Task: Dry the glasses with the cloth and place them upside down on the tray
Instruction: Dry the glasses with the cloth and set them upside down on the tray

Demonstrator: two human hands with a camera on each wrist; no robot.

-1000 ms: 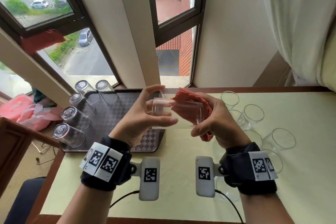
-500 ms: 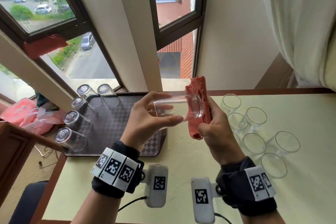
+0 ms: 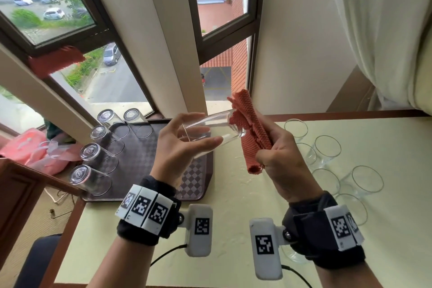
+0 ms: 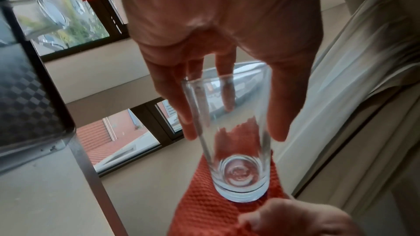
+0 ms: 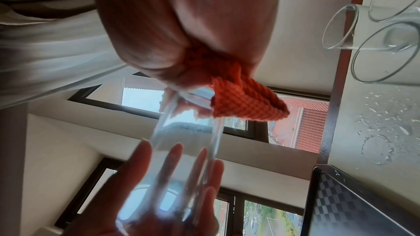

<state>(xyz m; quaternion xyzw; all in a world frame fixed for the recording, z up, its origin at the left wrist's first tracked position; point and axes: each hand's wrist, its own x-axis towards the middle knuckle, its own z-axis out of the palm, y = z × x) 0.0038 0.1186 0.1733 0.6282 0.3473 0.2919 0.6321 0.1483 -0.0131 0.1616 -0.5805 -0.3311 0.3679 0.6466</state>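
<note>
You faced dark-framed windows onto a street, a white curtain right, and a pale yellow table.

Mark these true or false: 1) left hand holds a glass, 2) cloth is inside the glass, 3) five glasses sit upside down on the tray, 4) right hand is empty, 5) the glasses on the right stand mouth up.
1) True: the left hand holds the glass near its mouth.
2) False: the cloth is pressed against the outside of the glass base.
3) True: five glasses stand upside down on the tray.
4) False: the right hand grips the cloth.
5) True: the glasses on the right stand mouth up on the table.
</note>
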